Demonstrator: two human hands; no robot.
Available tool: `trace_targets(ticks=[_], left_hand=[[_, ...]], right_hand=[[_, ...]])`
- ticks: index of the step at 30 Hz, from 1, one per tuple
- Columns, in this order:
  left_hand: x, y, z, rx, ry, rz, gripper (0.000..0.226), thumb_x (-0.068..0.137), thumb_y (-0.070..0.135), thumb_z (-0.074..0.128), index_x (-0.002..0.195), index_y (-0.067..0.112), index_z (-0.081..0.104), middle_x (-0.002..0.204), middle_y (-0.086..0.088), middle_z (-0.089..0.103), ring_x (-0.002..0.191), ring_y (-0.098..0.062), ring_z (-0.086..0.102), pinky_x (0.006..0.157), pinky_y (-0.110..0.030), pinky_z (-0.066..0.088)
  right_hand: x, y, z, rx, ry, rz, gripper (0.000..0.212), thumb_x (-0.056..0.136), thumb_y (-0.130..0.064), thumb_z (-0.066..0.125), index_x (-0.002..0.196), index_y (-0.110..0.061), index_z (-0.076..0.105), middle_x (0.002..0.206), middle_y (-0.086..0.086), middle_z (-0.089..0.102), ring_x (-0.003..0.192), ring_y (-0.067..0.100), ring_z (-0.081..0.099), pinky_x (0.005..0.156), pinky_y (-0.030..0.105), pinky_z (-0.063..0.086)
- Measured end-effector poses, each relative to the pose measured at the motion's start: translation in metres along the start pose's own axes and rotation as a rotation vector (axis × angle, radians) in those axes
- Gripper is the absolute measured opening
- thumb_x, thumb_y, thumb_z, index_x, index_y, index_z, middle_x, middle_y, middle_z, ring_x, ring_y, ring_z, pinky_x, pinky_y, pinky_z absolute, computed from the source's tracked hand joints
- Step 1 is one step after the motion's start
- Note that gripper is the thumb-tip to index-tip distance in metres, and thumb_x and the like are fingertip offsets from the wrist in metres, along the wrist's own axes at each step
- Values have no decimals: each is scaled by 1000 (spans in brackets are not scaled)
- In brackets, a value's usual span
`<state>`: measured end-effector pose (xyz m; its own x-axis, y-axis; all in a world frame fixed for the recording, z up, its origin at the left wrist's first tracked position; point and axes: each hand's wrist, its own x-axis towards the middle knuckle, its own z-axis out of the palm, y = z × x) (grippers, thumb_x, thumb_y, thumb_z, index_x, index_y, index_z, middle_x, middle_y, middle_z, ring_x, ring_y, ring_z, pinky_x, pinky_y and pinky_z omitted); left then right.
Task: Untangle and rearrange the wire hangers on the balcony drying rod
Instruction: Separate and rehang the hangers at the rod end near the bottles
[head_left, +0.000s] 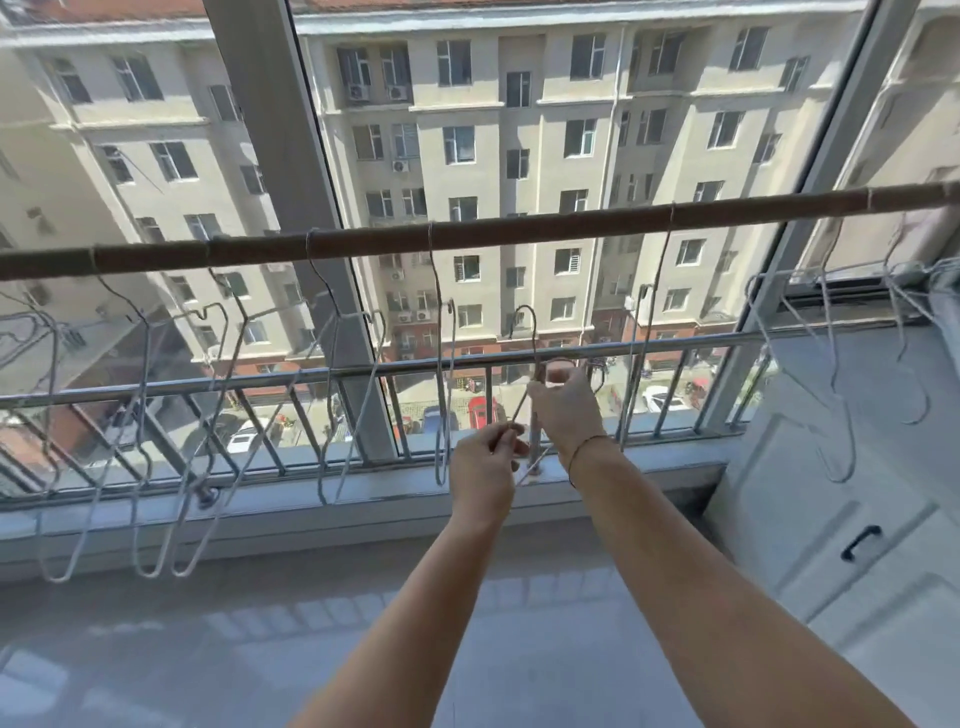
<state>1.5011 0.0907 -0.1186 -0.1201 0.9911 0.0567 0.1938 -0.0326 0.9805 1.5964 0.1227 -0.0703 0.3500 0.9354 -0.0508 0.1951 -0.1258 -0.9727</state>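
A brown drying rod (498, 228) runs across the balcony at head height. Several grey wire hangers hang from it, with a bunched group (171, 415) at the left and more (831, 374) at the right. Below the rod's middle I hold one loose wire hanger (524, 317), its hook pointing up and off the rod. My right hand (563, 405) pinches it near the neck. My left hand (483, 467) pinches its lower wire. Two single hangers (441, 364) (641, 353) dangle on either side of my hands.
A metal balcony railing (363, 374) stands behind the window glass. A thick window post (311, 208) rises at centre left. A white cabinet with a black handle (860, 540) fills the right corner. The grey sill (311, 499) runs below the glass.
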Motion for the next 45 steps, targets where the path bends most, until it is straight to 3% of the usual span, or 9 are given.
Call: trace_targets(ticks=[2,5,10,15,22,27,33,38,45], left_hand=[[-4,-13,-10,52,-19,13,19,93,11,51,93,10,70,72,1,68,66,-12,61,71,-32,53],[-12,-31,-25,106,-90,25,19,93,9,51,91,9,70,68,4,65,58,0,57,63,-21,49],[-24,-49,-49,143,-229,36,18,93,9,52,87,12,69,70,-1,64,65,-9,56,65,-24,42],[-30,-56,-58,238,-307,69,16,91,11,56,88,15,71,75,0,68,64,9,58,66,-9,43],[-39,-56,-40,384,-165,149,16,86,13,64,98,13,74,91,-4,73,98,-22,63,92,-35,48],[-47,-44,-27,414,-37,182,39,85,16,65,123,8,59,127,-8,56,122,-21,45,104,-22,28],[-74,-14,-10,74,-110,174,31,85,35,63,111,17,61,104,1,64,94,-10,62,84,-29,52],[-76,13,-11,-150,-163,147,8,89,26,61,96,28,64,82,6,71,74,-1,66,72,-17,52],[-61,55,-16,-183,-97,224,12,87,14,63,87,25,70,69,6,70,65,-5,63,64,-20,52]], right_hand=[[-10,22,-2,-33,25,-34,28,86,-18,56,109,-8,43,81,3,50,63,16,48,57,28,41],[-21,50,-10,-212,65,-145,39,87,-16,57,121,-6,39,96,6,46,77,20,48,69,35,45],[-27,70,-29,-579,-30,-351,52,87,-11,57,136,-15,40,115,10,40,92,23,49,86,37,48],[-33,80,-50,-722,-137,-421,27,88,-17,58,114,-9,62,110,9,49,93,25,54,83,35,46],[-59,91,-77,-736,-146,-331,12,87,-19,60,84,-8,64,79,7,65,79,25,60,70,33,48],[-83,87,-77,-561,-134,-231,15,86,-22,62,74,-14,63,66,-1,67,62,11,57,63,25,42],[-99,62,-49,-123,-78,-149,7,87,-17,63,80,-14,64,63,1,67,45,-1,57,46,14,44],[-86,20,-41,115,4,-192,8,88,-16,61,82,-10,63,62,5,63,42,7,52,45,20,46],[-68,-41,-39,298,27,-328,11,87,-11,63,75,-14,64,61,4,61,44,7,50,44,18,43]])
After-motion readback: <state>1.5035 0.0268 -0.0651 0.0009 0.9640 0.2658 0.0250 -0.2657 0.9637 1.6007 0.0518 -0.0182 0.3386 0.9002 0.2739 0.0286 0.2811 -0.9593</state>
